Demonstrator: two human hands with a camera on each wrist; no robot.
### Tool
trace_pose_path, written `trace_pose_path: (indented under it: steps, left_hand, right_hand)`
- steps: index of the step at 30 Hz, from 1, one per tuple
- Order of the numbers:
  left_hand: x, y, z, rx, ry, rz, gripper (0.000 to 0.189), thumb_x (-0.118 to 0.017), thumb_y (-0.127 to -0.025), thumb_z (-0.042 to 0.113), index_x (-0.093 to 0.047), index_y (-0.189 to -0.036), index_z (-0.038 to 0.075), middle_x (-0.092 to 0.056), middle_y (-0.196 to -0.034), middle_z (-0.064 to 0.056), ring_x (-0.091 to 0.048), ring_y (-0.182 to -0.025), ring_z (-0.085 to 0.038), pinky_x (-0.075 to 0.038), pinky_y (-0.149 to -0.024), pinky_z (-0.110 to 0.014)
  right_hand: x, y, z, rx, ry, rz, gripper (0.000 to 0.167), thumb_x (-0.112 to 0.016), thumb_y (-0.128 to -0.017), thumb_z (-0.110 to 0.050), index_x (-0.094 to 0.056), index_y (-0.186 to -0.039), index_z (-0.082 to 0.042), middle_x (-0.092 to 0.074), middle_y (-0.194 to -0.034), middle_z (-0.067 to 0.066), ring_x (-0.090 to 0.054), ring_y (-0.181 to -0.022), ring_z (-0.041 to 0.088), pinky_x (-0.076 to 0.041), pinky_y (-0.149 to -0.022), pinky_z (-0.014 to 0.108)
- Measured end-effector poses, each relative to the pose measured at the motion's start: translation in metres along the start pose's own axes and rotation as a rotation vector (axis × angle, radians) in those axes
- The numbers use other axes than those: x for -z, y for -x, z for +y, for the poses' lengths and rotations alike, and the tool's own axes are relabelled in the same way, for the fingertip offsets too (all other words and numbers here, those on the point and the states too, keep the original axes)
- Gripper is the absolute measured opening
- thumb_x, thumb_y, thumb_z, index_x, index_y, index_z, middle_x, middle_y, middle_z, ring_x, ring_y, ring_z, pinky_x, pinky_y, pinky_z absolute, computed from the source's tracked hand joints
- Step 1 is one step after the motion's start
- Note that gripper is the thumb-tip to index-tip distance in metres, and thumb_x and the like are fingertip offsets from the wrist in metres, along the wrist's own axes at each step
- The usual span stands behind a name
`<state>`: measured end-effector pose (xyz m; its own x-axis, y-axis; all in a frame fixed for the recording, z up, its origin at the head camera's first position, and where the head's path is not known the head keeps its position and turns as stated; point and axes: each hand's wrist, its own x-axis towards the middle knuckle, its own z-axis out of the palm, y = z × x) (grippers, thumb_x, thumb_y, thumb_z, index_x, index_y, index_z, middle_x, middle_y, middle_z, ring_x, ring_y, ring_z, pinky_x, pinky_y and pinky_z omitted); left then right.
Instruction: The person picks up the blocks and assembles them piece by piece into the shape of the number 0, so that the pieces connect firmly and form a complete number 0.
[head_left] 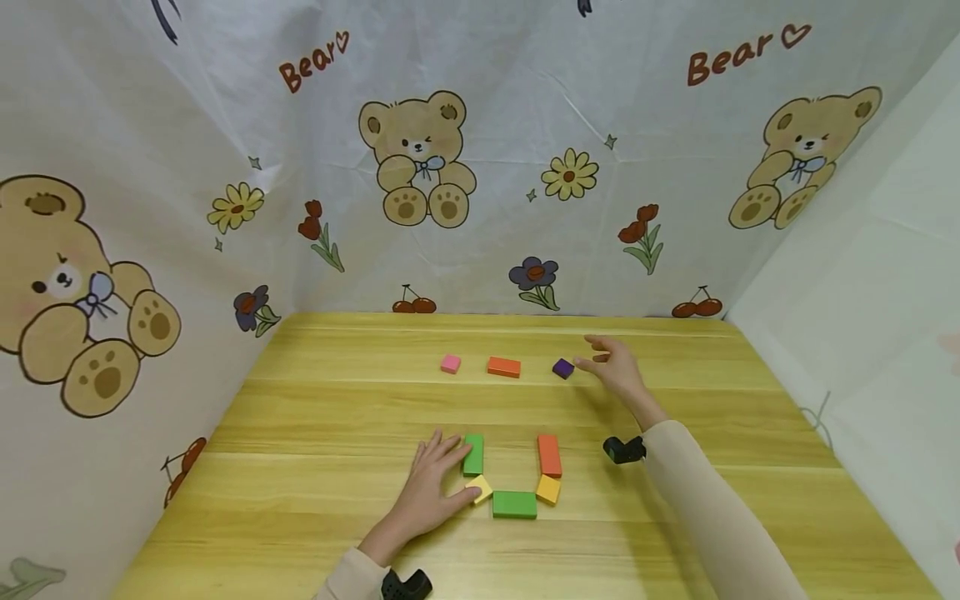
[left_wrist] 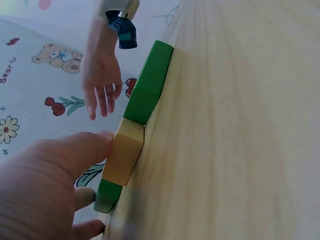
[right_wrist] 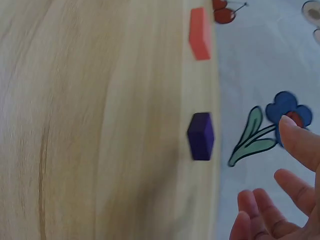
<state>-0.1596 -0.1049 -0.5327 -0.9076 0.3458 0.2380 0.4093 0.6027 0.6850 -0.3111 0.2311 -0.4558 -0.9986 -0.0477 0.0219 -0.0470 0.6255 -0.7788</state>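
Note:
My left hand (head_left: 429,490) lies on the table with fingers spread. Its thumb touches a pale yellow block (head_left: 480,489), and its fingertips are at the side of an upright-lying green block (head_left: 473,455). A second green block (head_left: 514,504) meets the yellow one at a corner, as the left wrist view also shows. Beyond it an orange-yellow block (head_left: 548,490) and a red-orange block (head_left: 549,456) form the right side of a U shape. At the back, my right hand (head_left: 617,368) hovers just right of a small purple block (head_left: 563,368), thumb and fingers apart, holding nothing.
Left of the purple block lie an orange block (head_left: 504,367) and a small pink block (head_left: 450,363) in a loose row. A cloth printed with bears (head_left: 420,250) hangs along the table's back edge and left side. A plain white sheet (head_left: 862,333) hangs at the right.

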Motion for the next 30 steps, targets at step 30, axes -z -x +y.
trace_pose_path:
  steps: [30]
  left_hand:
    - [0.001,0.0,0.001,0.013,0.007,-0.015,0.066,-0.07,-0.087,0.044,-0.055,-0.139,0.008,-0.045,-0.148,-0.016,-0.02,-0.146,-0.045,-0.008,-0.116,-0.067]
  right_hand:
    - [-0.033,-0.02,0.017,-0.15,-0.01,-0.03,0.05,-0.074,-0.086,-0.013,-0.057,-0.129,0.006,-0.061,-0.123,0.025,-0.056,-0.112,0.037,-0.048,-0.097,0.046]
